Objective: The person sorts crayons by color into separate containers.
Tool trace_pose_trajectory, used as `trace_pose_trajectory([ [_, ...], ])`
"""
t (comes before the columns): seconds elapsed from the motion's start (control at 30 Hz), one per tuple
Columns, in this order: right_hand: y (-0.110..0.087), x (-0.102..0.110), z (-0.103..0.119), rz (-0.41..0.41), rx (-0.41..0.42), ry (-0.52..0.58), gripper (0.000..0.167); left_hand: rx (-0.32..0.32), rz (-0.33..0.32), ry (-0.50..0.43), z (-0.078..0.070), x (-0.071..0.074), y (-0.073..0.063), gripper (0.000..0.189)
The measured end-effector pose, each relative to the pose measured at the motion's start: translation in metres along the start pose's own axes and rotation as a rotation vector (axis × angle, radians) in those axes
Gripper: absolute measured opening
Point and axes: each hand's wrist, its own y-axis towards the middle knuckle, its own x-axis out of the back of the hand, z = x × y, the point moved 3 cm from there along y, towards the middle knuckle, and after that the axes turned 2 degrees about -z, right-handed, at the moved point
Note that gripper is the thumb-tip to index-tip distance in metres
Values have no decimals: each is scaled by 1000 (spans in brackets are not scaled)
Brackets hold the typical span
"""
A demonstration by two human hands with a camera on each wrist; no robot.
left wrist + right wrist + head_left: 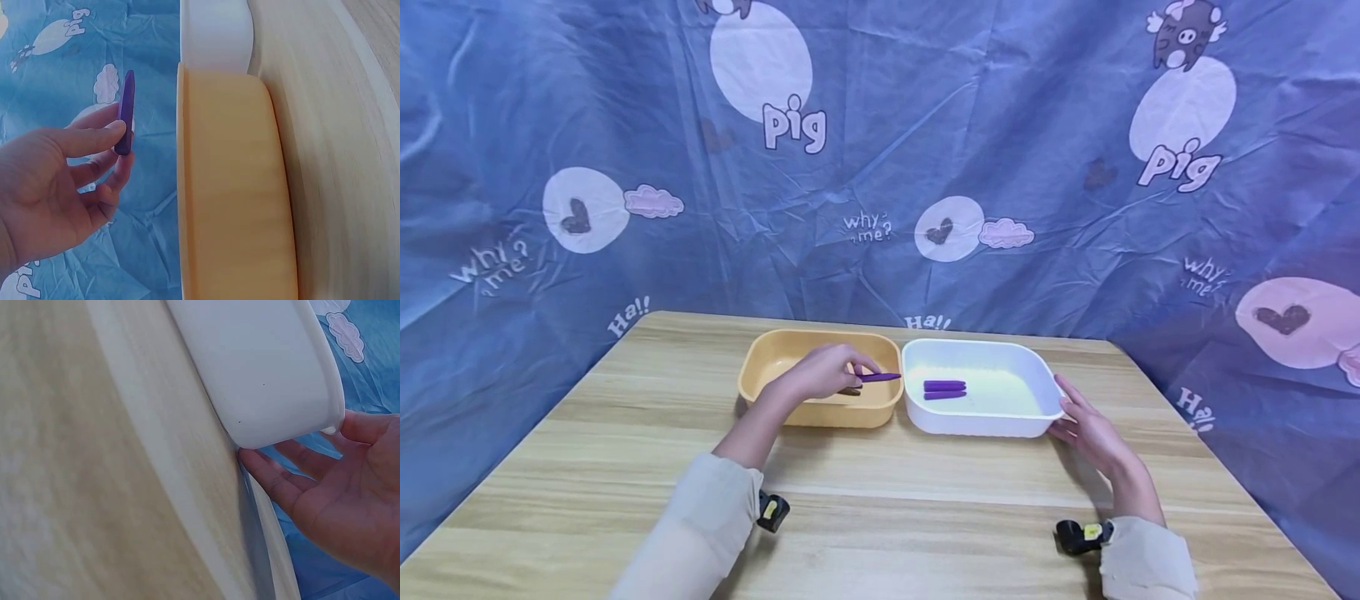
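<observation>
A purple crayon (125, 112) with a tapered tip is pinched between the thumb and fingers of my left hand (831, 372). That hand is above the right part of an orange-yellow bin (820, 413), and the crayon's tip points toward the white bin (977, 424) beside it. Partly hidden below my left hand is a brown crayon (850, 391) in the orange-yellow bin. Several purple crayons (944, 386) lie side by side in the white bin. My right hand (337, 487) touches the white bin's right end, thumb at the rim and extended fingers at the lower outside corner.
Both bins stand side by side near the far edge of a wooden table (917, 500). Behind the table hangs a blue printed cloth (865, 167). Black wrist cameras (1078, 537) are strapped at both sleeves.
</observation>
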Motion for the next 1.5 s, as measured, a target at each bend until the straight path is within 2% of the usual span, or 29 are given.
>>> trace_pose_trajectory([
  [0.2, 0, 0, 2, 7, 0, -13, 58, 31, -9, 22, -4, -4, 9, 31],
  [0.5, 0, 0, 1, 8, -14, -9, 58, 31, -23, 53, -13, -13, 22, 30],
  [0.67, 0, 1, 1, 8, -12, -14, 58, 5, -24, 79, -19, -20, 30, 28],
  [0.83, -1, 0, 1, 19, 2, -10, 58, -22, -6, 109, -25, -27, 40, 29],
  [1.3, 0, 1, -1, 11, -11, -12, 58, 28, 53, 106, -33, -44, 65, 32],
  [1.5, 1, 2, -1, 19, 0, -27, 58, 27, 67, 110, -34, -52, 75, 31],
])
